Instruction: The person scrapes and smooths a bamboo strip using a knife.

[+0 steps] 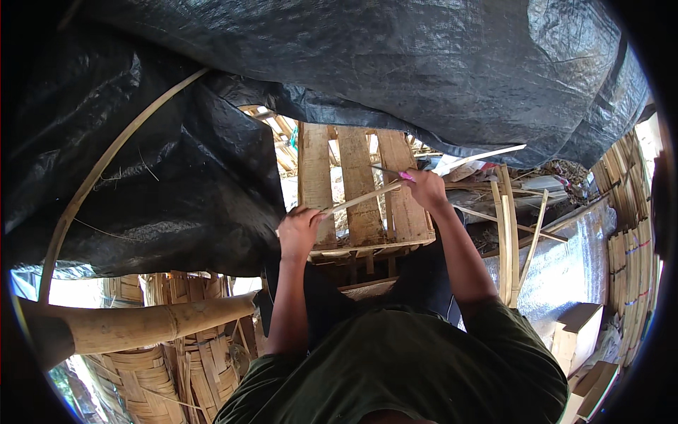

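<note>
A black tarp [424,63] hangs across the far side. Woven basketwork [141,367] is at lower left; whether it encloses contents cannot be determined. A slatted wooden stand [357,159] is centred in front of the person. Above its slats lies the bamboo strip [364,199], its long axis rising from near left to far right and spanning both hands. The left hand [299,227] is closed around the near end. The right hand [426,189], farther along, is closed on the pink-handled knife [406,176] at the strip; the far end projects beyond it, up and right.
</note>
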